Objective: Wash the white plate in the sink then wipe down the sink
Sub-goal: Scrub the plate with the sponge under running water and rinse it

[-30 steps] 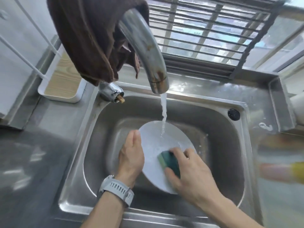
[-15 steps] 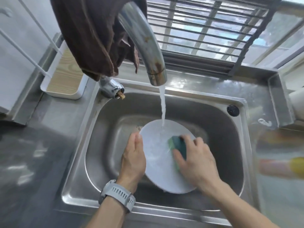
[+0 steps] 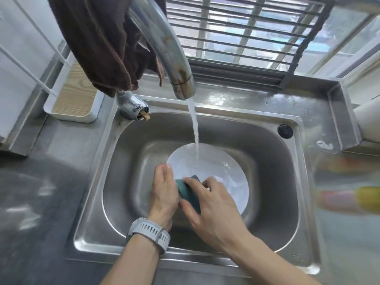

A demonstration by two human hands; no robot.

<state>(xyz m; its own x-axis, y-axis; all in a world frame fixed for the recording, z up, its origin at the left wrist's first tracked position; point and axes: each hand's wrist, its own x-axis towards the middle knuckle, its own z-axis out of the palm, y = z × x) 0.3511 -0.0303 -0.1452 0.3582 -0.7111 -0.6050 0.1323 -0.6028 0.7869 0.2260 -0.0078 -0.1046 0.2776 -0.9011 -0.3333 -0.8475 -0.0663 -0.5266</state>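
Steel sink [image 3: 277,161]: white plate [image 3: 222,173] tilted, left hand [image 3: 164,192] gripping rim.

Bright daylight enters through the window [image 3: 257,31] behind the faucet [image 3: 164,48], glaring off the wet steel sink rim [image 3: 246,103], while wide-angle distortion and blur smear the edges right of it.
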